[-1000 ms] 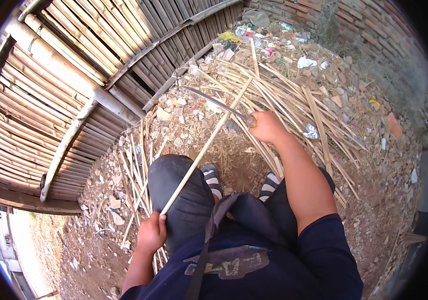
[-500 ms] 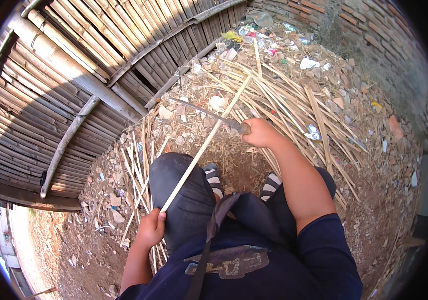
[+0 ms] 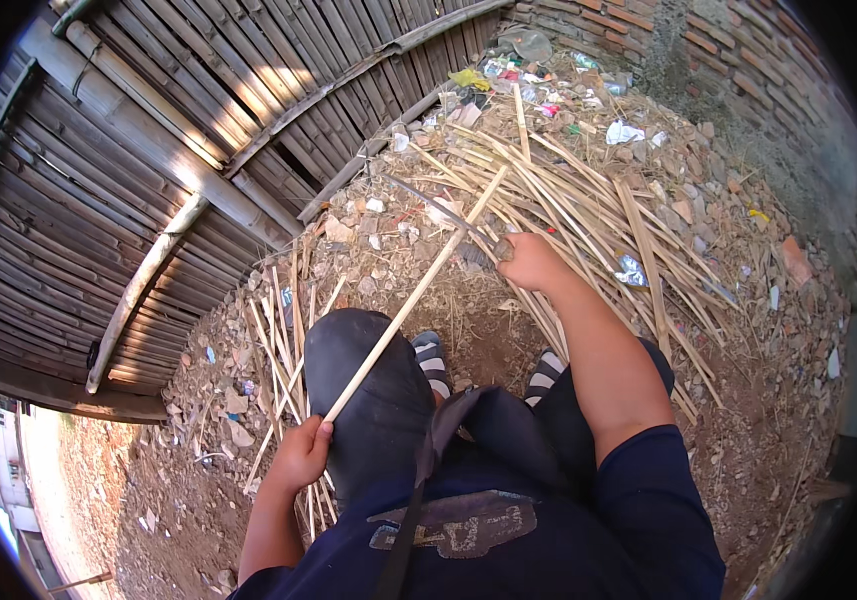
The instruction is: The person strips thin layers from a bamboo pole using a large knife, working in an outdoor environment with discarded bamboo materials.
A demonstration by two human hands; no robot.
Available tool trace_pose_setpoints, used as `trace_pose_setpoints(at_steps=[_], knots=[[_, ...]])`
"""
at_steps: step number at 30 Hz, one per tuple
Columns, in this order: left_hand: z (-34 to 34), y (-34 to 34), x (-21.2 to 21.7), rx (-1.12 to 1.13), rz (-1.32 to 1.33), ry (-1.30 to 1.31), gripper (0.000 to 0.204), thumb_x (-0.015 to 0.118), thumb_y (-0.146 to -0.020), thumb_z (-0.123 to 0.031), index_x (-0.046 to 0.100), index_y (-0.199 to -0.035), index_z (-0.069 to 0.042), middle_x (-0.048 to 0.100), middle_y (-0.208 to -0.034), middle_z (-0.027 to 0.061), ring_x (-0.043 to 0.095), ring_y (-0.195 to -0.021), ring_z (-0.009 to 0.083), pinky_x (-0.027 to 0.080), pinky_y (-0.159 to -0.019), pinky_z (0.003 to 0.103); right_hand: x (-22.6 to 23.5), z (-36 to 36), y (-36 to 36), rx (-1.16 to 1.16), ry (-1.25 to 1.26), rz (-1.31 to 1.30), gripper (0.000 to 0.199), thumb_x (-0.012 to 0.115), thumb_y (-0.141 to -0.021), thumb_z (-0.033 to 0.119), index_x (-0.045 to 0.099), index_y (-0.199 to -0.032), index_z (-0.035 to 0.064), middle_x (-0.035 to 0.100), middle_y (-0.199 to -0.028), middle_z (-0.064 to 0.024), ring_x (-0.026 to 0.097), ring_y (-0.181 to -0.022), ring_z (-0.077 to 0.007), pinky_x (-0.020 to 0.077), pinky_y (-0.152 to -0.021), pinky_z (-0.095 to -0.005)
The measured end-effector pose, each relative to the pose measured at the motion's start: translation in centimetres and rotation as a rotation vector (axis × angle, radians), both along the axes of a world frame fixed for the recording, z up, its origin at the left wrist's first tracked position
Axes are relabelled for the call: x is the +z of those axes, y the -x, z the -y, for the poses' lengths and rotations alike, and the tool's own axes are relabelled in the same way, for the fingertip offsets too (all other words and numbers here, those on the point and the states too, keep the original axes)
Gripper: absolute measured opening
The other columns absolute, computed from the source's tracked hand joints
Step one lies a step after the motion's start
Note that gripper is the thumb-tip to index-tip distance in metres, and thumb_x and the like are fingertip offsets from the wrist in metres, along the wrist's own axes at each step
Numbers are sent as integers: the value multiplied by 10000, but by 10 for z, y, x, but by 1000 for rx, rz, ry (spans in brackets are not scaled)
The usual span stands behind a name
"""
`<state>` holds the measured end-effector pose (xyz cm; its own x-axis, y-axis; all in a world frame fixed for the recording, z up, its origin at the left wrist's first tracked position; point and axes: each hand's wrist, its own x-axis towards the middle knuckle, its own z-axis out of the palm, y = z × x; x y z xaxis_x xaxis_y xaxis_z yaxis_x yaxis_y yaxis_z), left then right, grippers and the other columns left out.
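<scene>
My left hand (image 3: pixel 300 455) is closed round the near end of a long, pale bamboo strip (image 3: pixel 388 337), beside my left knee. The strip slants up and away to the right, across my thigh. In my right hand (image 3: pixel 532 264) is the handle of a long, narrow-bladed knife (image 3: pixel 426 202). Its dark blade points up and to the left and crosses the strip near the far end, apparently touching it. My fingers mostly hide the handle.
Many loose bamboo strips (image 3: pixel 573 205) lie heaped ahead and to the right; a smaller bunch (image 3: pixel 276 350) lies by my left knee. A bamboo-slat fence (image 3: pixel 58 235) stands left, a brick wall (image 3: pixel 738 70) at the far right. Rubble and litter (image 3: pixel 623 132) cover the ground.
The knife has moved along the strip toward its far end, and its blade now slopes more steeply. My left hand keeps its place on the strip. Sunlit patches on the fence have shrunk.
</scene>
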<state>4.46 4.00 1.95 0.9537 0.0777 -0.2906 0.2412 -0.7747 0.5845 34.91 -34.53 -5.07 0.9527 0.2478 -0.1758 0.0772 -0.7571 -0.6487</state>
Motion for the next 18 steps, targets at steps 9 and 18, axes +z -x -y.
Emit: trace_pose_setpoints(at_steps=[9,18], knots=[[-23,4,-22,31,-94,223,432,485,-1090,-377,572,-846,-32,558,-666,48,531,-623,159,439,-603,338,69,-51,63,507,254,316,265,742,-800,195,721,-1051,113,712,-845,-194,703,-825,-360,541,-763,-453],[-29,-5,-10,129,-304,431,429,485,-1091,-429,565,-843,-88,459,-621,-42,403,-552,73,322,-523,255,4,-5,8,-85,-55,166,351,717,-816,254,697,-1121,81,724,-991,-206,691,-937,-412,552,-832,-506]])
